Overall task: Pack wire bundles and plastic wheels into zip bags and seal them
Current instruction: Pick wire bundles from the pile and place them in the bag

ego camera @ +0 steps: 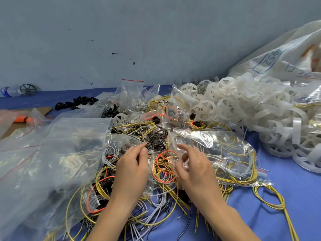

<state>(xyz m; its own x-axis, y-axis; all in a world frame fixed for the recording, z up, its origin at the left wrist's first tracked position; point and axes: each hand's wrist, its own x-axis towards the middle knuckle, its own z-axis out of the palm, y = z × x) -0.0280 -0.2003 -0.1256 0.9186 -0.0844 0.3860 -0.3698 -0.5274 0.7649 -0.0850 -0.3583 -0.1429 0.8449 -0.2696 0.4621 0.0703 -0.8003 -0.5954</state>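
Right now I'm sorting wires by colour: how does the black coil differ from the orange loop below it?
The black coil is dark and wound in small tight turns; the orange loop is bright, in wider open rings. The left hand pinches the black coil; the orange loop lies in the wire pile. Both are thin wire bundles.
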